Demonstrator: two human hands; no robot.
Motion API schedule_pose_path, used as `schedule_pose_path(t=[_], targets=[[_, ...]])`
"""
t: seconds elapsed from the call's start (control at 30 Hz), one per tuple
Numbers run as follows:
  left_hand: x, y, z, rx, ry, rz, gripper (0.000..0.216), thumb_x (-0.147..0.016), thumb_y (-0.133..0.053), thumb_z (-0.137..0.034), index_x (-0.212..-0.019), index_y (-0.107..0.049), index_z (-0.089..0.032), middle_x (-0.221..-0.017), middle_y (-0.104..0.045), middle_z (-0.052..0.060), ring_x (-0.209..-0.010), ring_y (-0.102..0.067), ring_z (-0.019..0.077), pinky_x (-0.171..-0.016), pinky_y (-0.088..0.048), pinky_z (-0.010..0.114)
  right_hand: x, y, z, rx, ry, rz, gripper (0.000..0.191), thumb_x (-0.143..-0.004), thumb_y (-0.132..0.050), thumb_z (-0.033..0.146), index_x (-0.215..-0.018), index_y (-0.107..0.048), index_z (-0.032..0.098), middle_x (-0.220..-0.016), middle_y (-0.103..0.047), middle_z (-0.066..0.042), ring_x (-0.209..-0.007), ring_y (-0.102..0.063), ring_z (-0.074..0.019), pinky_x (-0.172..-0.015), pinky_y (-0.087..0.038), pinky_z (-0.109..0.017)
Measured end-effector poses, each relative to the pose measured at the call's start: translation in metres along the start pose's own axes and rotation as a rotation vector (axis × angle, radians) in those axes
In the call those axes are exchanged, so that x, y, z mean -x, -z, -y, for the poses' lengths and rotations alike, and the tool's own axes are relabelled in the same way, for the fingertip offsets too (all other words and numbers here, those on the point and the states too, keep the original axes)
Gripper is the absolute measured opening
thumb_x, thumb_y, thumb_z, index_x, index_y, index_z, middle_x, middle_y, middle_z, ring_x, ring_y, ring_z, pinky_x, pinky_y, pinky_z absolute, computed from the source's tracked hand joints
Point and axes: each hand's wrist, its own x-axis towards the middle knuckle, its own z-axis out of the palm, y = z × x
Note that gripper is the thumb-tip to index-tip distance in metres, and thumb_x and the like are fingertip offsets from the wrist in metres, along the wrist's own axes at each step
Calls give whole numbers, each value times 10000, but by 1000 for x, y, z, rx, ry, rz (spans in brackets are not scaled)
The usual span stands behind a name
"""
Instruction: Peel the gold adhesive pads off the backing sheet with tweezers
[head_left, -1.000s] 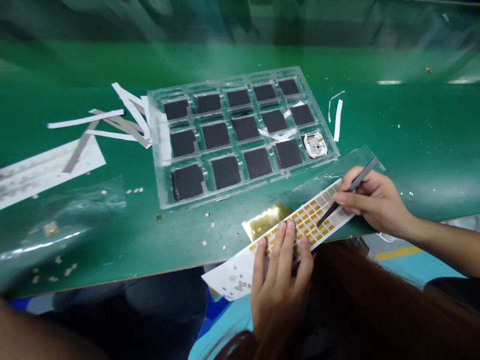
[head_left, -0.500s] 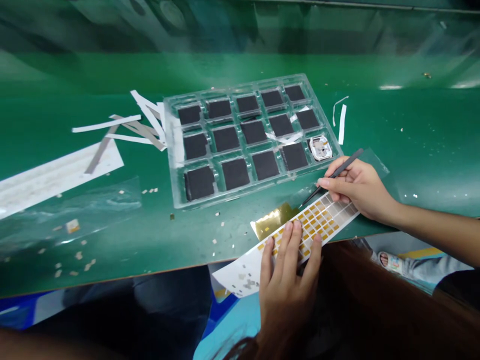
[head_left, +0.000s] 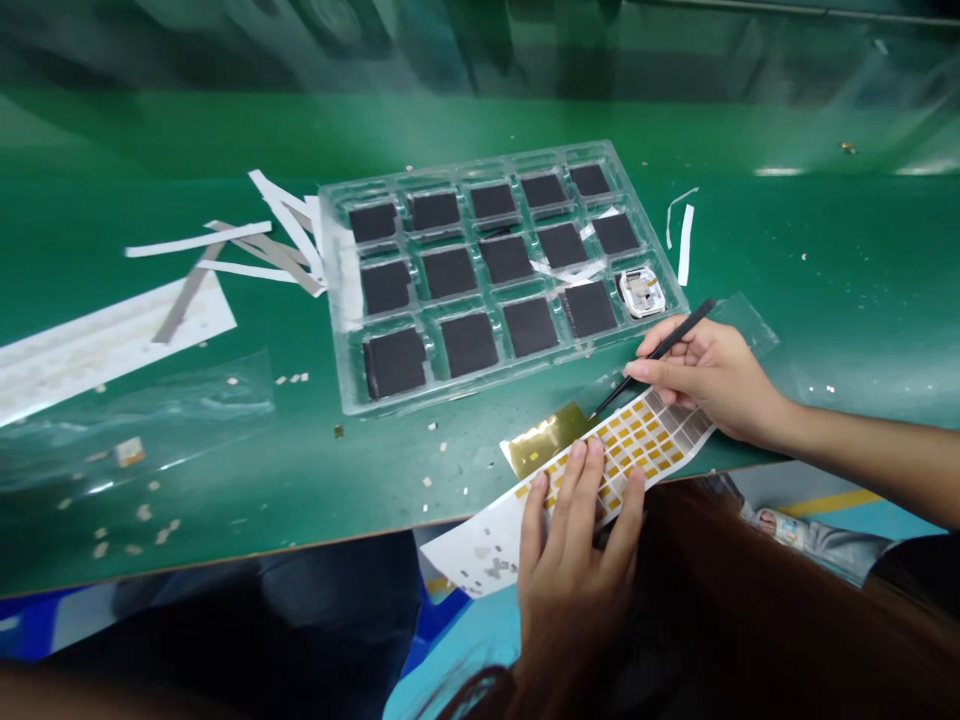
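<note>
Now: left hand (head_left: 574, 560) flat and open, fingers spread on the near half of the sticker sheet (head_left: 652, 440), pinning it to the counter (head_left: 825, 260). The sheet lies slantwise over the counter's near edge, and its lower white end hangs past the edge. Small amber labels cover its middle in rows.

Right hand (head_left: 712, 375) closed around dark tweezers (head_left: 660, 350), pen-style. The tip points down-left and sits at the sheet's far edge, just beside a gold foil piece (head_left: 544, 435). Cannot tell whether the tip holds a label.

Beyond: clear tray (head_left: 480, 385) with black squares in most pockets. A white part (head_left: 641, 292) sits in the near right pocket, close to my right hand. Paper strips (head_left: 225, 245) are scattered left of the tray. Tiny offcuts are strewn across the counter.
</note>
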Motion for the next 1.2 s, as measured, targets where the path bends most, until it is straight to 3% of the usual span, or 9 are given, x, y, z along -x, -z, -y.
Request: schedule_pose_path(t=[0.67, 0.77, 0.9, 1.03, 1.2], targets=[[-2, 2, 1, -13, -23, 29, 344, -789, -573, -178, -1132, -580, -206, -1275, -533, 191, -1235, -462, 266, -1016, -342, 446, -2, 3, 2, -129, 13, -28, 272, -629, -801, 236, -700, -552, 151, -463, -547, 56, -353, -406, -26, -320, -230, -146], [-3, 2, 1, -2, -14, 39, 358, -798, -562, -192, -1155, -572, -213, -1285, -530, 177, -1258, -432, 279, -1017, -336, 444, 4, 8, 12, -188, 66, -64, 235, -651, -782, 187, -705, -557, 145, -569, -617, 19, -368, -399, -14, -327, -225, -150], [-5, 0, -1, 17, 6, 52, 420, -805, -559, -225, -1224, -532, -248, -1322, -504, 147, -1308, -353, 306, -1023, -322, 422, 22, 13, 18, -140, 194, -33, 175, -709, -728, 116, -740, -562, 161, -528, -563, 53, -380, -418, -28, -348, -274, -156], [-5, -2, -1, -9, 33, 89, 477, -814, -569, -251, -1280, -473, -281, -1356, -462, 163, -1283, -399, 280, -1041, -286, 401, 30, 13, 5, -78, 102, 63, 249, -678, -755, 105, -733, -521, 171, -504, -497, 88, -382, -432, -31, -352, -318, -144], [-3, -3, 1, -22, 11, 82, 483, -819, -561, -252, -1290, -463, -289, -1362, -456, 160, -1284, -397, 281, -1044, -277, 391, 25, 14, -6, -68, 66, 80, 353, -617, -796, 90, -751, -481, 174, -504, -486, 107, -372, -424, -22, -341, -334, -123]])
